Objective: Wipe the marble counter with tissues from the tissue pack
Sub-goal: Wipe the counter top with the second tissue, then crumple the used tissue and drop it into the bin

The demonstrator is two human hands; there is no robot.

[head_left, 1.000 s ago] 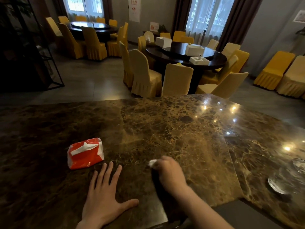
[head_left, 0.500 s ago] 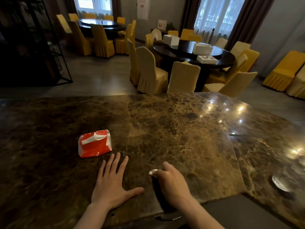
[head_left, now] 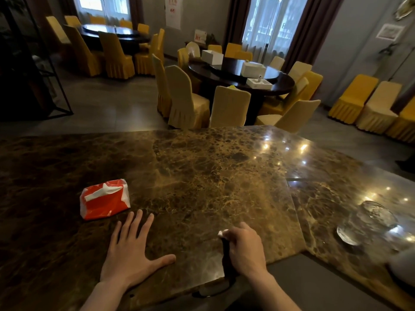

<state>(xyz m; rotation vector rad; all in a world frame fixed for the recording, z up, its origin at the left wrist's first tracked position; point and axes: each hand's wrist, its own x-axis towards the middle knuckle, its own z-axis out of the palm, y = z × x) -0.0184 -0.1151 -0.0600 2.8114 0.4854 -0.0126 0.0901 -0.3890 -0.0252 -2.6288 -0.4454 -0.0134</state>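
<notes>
Left hand (head_left: 132, 254): flat on the bench, palm down, fingers spread apart, holding nothing.
Right hand (head_left: 243, 249): curled closed on a wad of tissue (head_left: 222, 233), knuckles up, pressed to the bench near its front edge.
Tissue: white; only a small tip shows, past the fingers on the thumb side of the right hand.
Tissue pack (head_left: 104, 199): red and white, lying on the bench just ahead of the left hand and to its outer side, not touching the fingertips; white tissue shows at its top opening.
Bench (head_left: 213, 176): brown veined marble, glossy, with light reflections well beyond the right hand.
Glass dish (head_left: 368, 223): clear, on the bench well to the outer side of the right hand.
</notes>
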